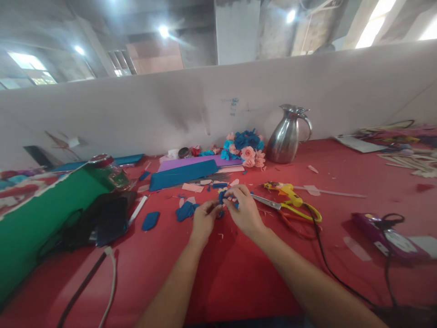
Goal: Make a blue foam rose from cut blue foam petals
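Observation:
Both hands meet over the middle of the red table around a small dark blue paper flower (222,197). My left hand (205,219) pinches it low on its left side, thumb and fingers together. From the right, my right hand (243,208) grips its upper edge between thumb and fingertips; the flower's underside is mostly hidden. Blue paper pieces (186,211) lie just left of the hands, and a single blue petal piece (150,221) rests further left. Scissors (285,207) with yellow and red handles lie right of my right hand, beside a yellow glue gun (287,191).
Behind the hands are blue paper sheets (184,175), a bunch of paper flowers (247,148) and a steel jug (287,134). A green box (44,218), a phone (112,221) and a glass jar (111,171) stand left. A purple power strip (389,237) with cords lies right.

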A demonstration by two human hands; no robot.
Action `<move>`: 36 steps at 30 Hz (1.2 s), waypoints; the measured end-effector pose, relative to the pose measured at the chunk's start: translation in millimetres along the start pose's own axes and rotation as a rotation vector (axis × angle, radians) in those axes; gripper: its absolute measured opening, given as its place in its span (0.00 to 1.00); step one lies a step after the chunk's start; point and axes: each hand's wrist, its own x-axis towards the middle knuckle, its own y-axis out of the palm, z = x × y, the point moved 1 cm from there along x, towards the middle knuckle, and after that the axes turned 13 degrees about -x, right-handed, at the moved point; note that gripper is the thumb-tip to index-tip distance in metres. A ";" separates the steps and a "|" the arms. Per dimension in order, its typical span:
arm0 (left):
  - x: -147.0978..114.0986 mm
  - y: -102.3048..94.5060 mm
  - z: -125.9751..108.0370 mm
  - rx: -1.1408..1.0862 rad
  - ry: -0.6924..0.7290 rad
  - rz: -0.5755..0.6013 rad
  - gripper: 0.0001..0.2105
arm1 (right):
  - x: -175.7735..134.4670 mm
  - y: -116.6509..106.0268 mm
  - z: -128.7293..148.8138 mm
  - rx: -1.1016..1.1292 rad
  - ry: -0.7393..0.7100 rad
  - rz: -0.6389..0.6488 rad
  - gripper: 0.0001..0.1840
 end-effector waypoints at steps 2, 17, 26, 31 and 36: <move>0.4 -0.4 1.3 -0.002 -0.007 -0.004 0.11 | -0.2 0.7 -1.7 -0.019 0.012 0.010 0.05; 1.4 -0.8 2.1 -0.004 -0.011 -0.034 0.10 | 0.4 -3.3 1.4 0.028 0.099 0.014 0.03; 0.5 -0.2 1.0 -0.007 -0.013 -0.016 0.10 | -1.2 4.5 -1.7 0.098 0.135 0.104 0.07; 0.3 0.0 0.9 -0.015 -0.017 0.003 0.12 | -1.8 5.0 -2.0 0.102 0.139 0.104 0.09; -0.1 0.3 0.6 -0.011 -0.012 0.017 0.11 | -1.4 3.9 -1.1 0.101 0.125 0.106 0.08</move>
